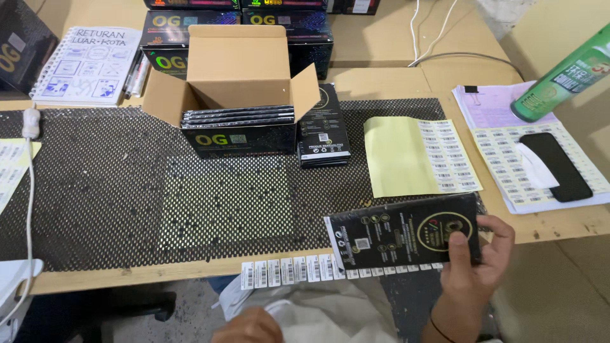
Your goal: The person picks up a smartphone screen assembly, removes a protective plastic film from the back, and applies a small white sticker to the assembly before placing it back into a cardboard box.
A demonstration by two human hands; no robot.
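Black and glossy, the flat packet (406,232) sits clamped in my right hand (473,263), thumb across its right end and fingers curled behind, held just past the near edge of the surface (559,223). My left hand (251,327) shows only its knuckles at the bottom of the view, over a white bag (318,311); whether it is open or closed I cannot tell. The two hands are well apart.

I judge the packet light, thin and fairly stiff, with a slick face that could slide, so pinching it by a short end or along both long edges looks safest. A strip of barcode labels (292,270) hangs along the near edge, just beside the packet's lower left corner.

Farther in, on the black mesh mat (95,197), an open cardboard box (238,95) holds more packets on edge, a small stack (324,130) touching its right side. A yellow label sheet (416,155) lies right of that, and a phone (559,165) rests on paper near the right edge.
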